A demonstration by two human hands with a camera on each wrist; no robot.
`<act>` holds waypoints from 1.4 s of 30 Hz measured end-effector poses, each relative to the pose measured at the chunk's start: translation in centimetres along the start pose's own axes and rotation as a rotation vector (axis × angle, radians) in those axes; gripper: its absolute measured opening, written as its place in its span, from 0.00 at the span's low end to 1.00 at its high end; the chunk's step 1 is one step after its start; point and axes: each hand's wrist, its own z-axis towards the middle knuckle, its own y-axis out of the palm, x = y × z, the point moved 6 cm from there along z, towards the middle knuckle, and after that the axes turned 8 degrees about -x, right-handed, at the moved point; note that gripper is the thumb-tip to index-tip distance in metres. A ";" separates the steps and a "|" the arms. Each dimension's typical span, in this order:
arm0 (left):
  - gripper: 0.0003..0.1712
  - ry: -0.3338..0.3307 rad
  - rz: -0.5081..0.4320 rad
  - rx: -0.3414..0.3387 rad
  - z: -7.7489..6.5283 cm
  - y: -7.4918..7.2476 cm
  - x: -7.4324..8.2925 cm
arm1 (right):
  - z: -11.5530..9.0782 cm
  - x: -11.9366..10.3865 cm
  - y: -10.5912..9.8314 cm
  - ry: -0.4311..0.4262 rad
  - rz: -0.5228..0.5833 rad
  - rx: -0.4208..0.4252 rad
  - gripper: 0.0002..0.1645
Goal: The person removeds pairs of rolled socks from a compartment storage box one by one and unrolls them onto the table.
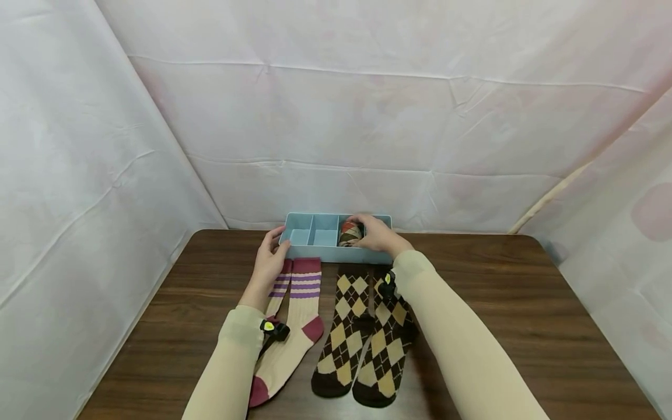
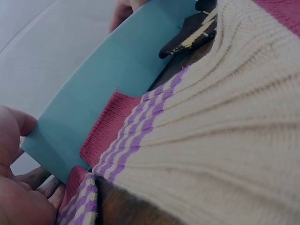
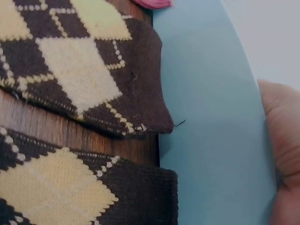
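Sleeves (image 1: pixel 220 367) reach in from the near edge, each with a small black camera (image 1: pixel 275 330) at the wrist; between and under them lie two pairs of socks on the brown table (image 1: pixel 525 303), the cream striped socks (image 1: pixel 304 306) to the left, one of them partly covered by the left arm, and the brown diamond socks (image 1: pixel 346 315) to the right, partly covered by the right arm; the cuffs of both pairs reach the front wall of the blue box (image 1: pixel 315 254), and a maroon striped cuff leans against it, so if the box slid nearer it could ruck those cuffs or push the socks askew; the left hand (image 1: pixel 269 262) grips the box at its left end, thumb and fingers about the corner, and a loosening there could let the box shift under a push from the other side; the right hand (image 1: pixel 380 234) comes over the front wall, its thumb and fingers curled about a rolled sock (image 1: pixel 349 234), which sits in the third compartment from the left; how firmly it is held I cannot tell; the roll could spring open if the fingers let go while its fold is loose, or snag on a divider if drawn up at a slant; the right-hand compartment is mostly hidden by the hand; pale cloth (image 1: pixel 336 116) hangs behind the table.
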 end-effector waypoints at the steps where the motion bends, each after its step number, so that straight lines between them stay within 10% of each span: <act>1: 0.32 0.000 -0.001 0.000 0.0 0.0 0.0 | -0.1 0.0 -0.1 -0.001 0.009 0.007 0.46; 42: 0.33 -0.036 -0.012 -0.023 0.1 -0.4 -0.5 | -7.5 -1.2 -2.8 -0.221 0.551 0.229 0.55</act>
